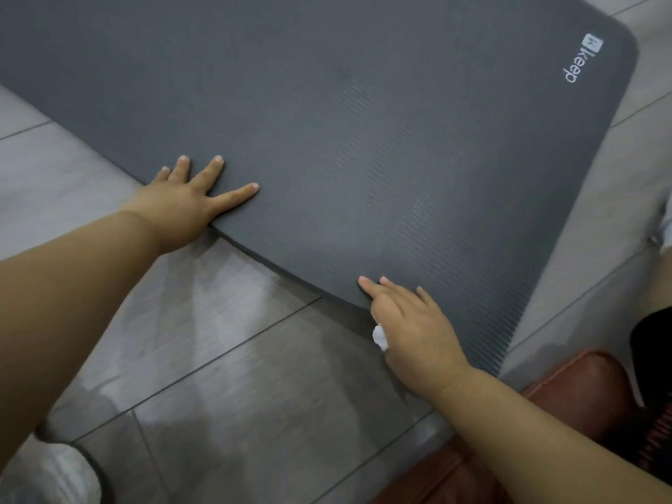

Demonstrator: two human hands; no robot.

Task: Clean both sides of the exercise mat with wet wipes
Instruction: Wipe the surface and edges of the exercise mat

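On the tiled floor [218, 376] the grey exercise mat [363, 121] lies flat and unrolled, its ribbed face and printed logo [582, 61] upward. At the mat's near long edge the left hand [182, 201] presses down, palm flat and fingers spread wide, holding nothing. Further along the same edge, toward the mat's logo end, the right hand [414, 329] rests with its forefinger stretched onto the mat and a bunched wet wipe [380, 337] tucked at its thumb side. Paler streaks [363, 158] across the mat's middle suggest this face is already partly wiped. The underside seems not yet reached, so I judge the task under halfway, with the flip left to do.
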